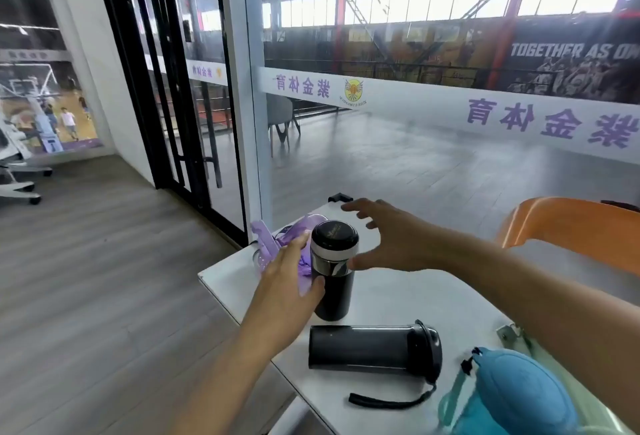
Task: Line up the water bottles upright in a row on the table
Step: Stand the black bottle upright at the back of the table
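Left hand [289, 282], fingers spread and unclenched, thumb resting against the side of the upright black bottle [333, 270], fingertips reaching the purple bottle [277, 244] behind it; nothing gripped. Right hand [391, 237], fingers splayed apart, hovering just right of the upright black bottle's cap, holding nothing. Upright black bottle: black lid with a small gold emblem, lettering too small to read, white band beneath, dark body; contents not visible. Purple bottle: translucent, lying tilted just left of and behind the upright black bottle, strap attached. Second black bottle [374, 351]: lying on its side near the front of the upright one, cap pointing right, black wrist strap trailing. Teal bottle [519, 396]: lying at the white table's [398, 299] near right corner. Glass wall beyond bears mirrored Chinese lettering; a banner reads "TOGETHER AS ON".
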